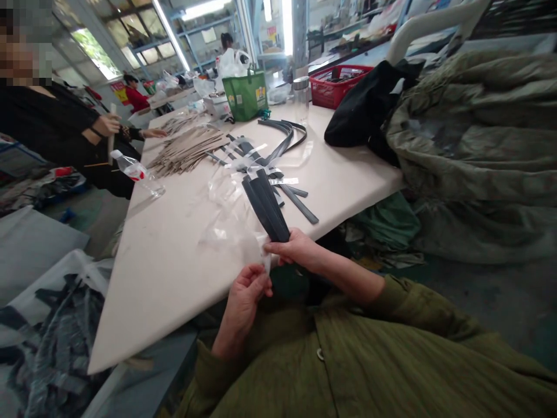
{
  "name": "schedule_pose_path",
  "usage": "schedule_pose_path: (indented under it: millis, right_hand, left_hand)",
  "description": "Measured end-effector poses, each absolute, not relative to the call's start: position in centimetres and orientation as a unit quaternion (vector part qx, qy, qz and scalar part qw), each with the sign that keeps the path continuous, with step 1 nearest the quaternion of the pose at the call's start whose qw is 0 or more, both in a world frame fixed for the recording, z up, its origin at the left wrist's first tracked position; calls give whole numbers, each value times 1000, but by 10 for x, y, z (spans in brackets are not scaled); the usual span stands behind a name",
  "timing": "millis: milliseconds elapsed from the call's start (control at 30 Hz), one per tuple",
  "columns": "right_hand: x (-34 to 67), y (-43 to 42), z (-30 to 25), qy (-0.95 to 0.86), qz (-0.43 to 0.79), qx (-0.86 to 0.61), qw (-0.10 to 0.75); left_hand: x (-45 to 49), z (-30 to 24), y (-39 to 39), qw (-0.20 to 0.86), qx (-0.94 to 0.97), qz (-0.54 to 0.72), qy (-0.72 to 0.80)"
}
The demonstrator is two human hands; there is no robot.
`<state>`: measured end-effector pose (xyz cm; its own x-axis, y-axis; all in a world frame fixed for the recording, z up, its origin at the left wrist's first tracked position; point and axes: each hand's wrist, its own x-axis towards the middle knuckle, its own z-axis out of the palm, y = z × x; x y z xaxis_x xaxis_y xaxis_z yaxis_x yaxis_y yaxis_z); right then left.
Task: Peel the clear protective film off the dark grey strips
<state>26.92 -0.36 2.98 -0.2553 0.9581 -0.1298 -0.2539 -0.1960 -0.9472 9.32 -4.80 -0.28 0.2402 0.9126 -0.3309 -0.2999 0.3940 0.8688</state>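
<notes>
My right hand (296, 248) is closed around the near end of a bundle of dark grey strips (266, 206) that reaches out over the white table (174, 261). A clear plastic sleeve (230, 226) hangs around the bundle. My left hand (246, 287), just below the table's edge, pinches the open end of that sleeve with fingers closed. More dark strips (282, 136) and clear sleeves lie scattered farther out on the table.
A stack of brown card pieces (187, 150), a plastic bottle (133, 168), a green bag (246, 96), a clear jar (300, 98) and a red basket (337, 84) stand on the table. Black and olive cloth (470, 139) piles at right. Another person (56, 133) works at left.
</notes>
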Motion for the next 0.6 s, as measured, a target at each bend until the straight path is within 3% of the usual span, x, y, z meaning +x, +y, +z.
schedule_pose_path:
  millis: [167, 367, 600]
  right_hand:
    - [271, -4, 34, -468, 639, -396, 465]
    - [272, 0, 34, -522, 546, -473, 454]
    - [269, -1, 30, -566, 495, -481, 450]
  left_hand:
    - [100, -8, -55, 785, 266, 365, 424]
    - [92, 4, -49, 585, 458, 437, 507]
    - [105, 7, -46, 544, 607, 284, 504]
